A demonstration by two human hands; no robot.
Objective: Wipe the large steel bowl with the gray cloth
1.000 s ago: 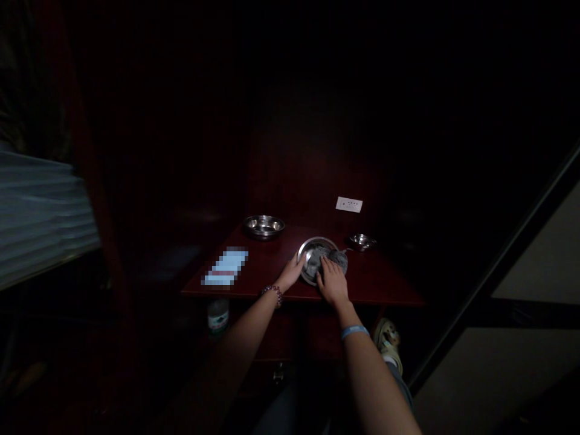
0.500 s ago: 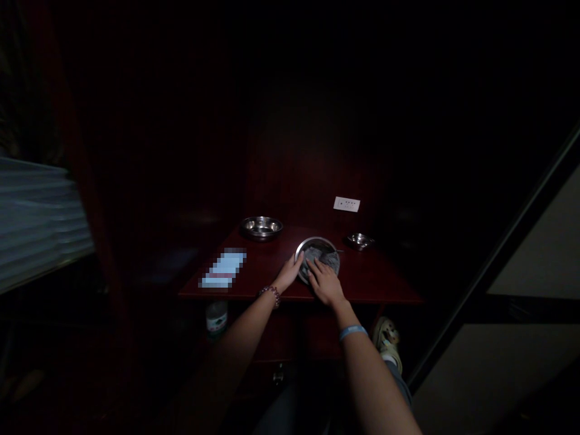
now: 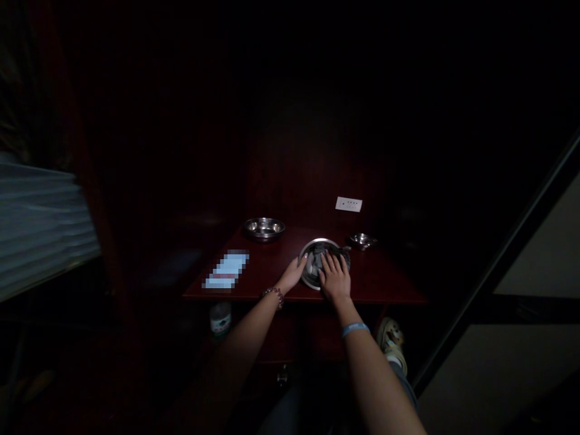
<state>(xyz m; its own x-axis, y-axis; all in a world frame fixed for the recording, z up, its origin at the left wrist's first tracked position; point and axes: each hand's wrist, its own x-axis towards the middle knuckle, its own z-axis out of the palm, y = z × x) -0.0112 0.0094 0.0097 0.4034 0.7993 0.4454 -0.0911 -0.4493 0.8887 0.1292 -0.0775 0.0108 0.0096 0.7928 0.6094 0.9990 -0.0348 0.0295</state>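
Note:
A round metal bowl [image 3: 312,243] stands on the dark red tabletop near its front edge, tilted slightly toward me. My left hand [image 3: 292,273] grips its left rim, with the thumb at the inner side. Inside lies a crumpled grey cloth [image 3: 313,263]. My right hand [image 3: 336,277] rests palm down over the cloth's right part, fingers stretched and apart. Part of the cloth reaches the right rim, and the hand hides some of it.
A larger metal bowl [image 3: 264,229] stands at the back left, a smaller one [image 3: 363,241] at the back right. A pixelated bright rectangle [image 3: 226,270] lies on the tabletop [image 3: 385,284]. Below are a bottle [image 3: 220,320] and a shoe [image 3: 390,335]. A socket [image 3: 348,204] is on the back panel.
My right hand has shifted right across the cloth, whose folds are rearranged toward the right rim. My left hand stays at the bowl's left rim. The whole view has shifted slightly.

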